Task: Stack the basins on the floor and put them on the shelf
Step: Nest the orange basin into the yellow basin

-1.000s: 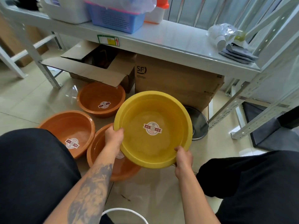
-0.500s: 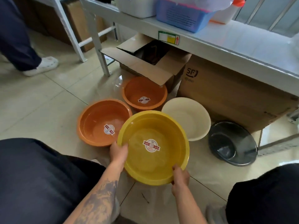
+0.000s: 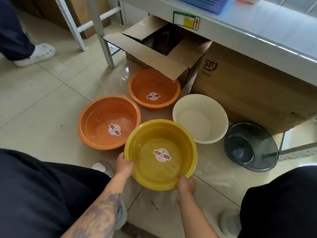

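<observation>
Hands grip the yellow basin [image 3: 161, 154] by its near rim: left hand [image 3: 123, 166] clamped on the left edge, right hand [image 3: 187, 184] on the front. Two orange basins [image 3: 109, 121] [image 3: 153, 89], a cream one [image 3: 200, 118] and a dark one [image 3: 250, 146] sit on the floor [image 3: 42, 93] just beyond, below the shelf [image 3: 257, 26].

Five basins in all, counted out from the yellow basin [image 3: 161, 154]: two orange basins [image 3: 109, 122] [image 3: 154, 89] to its left and beyond, one cream basin [image 3: 200, 118] just behind, one dark grey basin [image 3: 250, 146] to its right. Two cardboard boxes [image 3: 159, 54] [image 3: 253, 86] sit further back.
</observation>
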